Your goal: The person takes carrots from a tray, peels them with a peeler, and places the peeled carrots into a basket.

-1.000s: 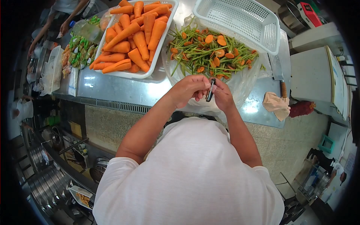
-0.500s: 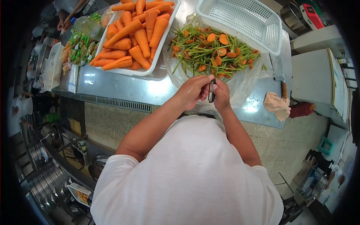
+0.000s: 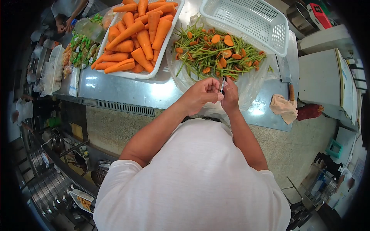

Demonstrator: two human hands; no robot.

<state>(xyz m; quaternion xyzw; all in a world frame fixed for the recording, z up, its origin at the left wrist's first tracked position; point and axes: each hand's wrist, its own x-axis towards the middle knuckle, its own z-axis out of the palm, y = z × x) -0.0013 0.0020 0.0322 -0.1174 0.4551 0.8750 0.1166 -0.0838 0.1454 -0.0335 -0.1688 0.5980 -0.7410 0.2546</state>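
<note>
My left hand (image 3: pixel 201 95) and my right hand (image 3: pixel 230 94) meet over the front edge of the metal table (image 3: pixel 127 90). Between them is a small dark and silver tool (image 3: pixel 222 84), which looks like a peeler; the fingers of both hands close on it. Just beyond the hands lies a heap of green stems and carrot ends (image 3: pixel 219 54) on a clear plastic bag (image 3: pixel 252 90). Large peeled carrots (image 3: pixel 125 47) fill a white basket (image 3: pixel 156 71) to the left of the heap.
An empty white perforated basket (image 3: pixel 246 21) stands behind the heap. At right lie a cleaver (image 3: pixel 284 71) with a wooden handle and a beige cloth (image 3: pixel 284 107). Bagged greens (image 3: pixel 83 50) and a plastic bottle (image 3: pixel 89 29) are at left. A co-worker's hands (image 3: pixel 63 27) show at upper left.
The tool has turned and shifted slightly right between my hands, and more of it is covered by my fingers. The co-worker's hands at upper left have moved.
</note>
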